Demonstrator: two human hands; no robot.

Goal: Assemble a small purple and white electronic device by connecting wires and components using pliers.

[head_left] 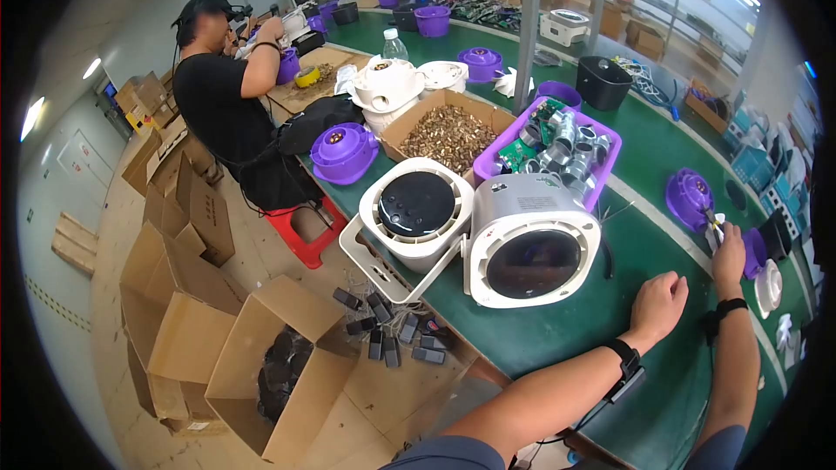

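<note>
Upright in right hand (728, 248), small pliers (716, 223), tips toward purple part (688, 194).

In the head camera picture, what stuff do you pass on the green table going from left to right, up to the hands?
Purple domed part → round white housing with dark top → white housing with dark round window → left hand → right hand.
</note>
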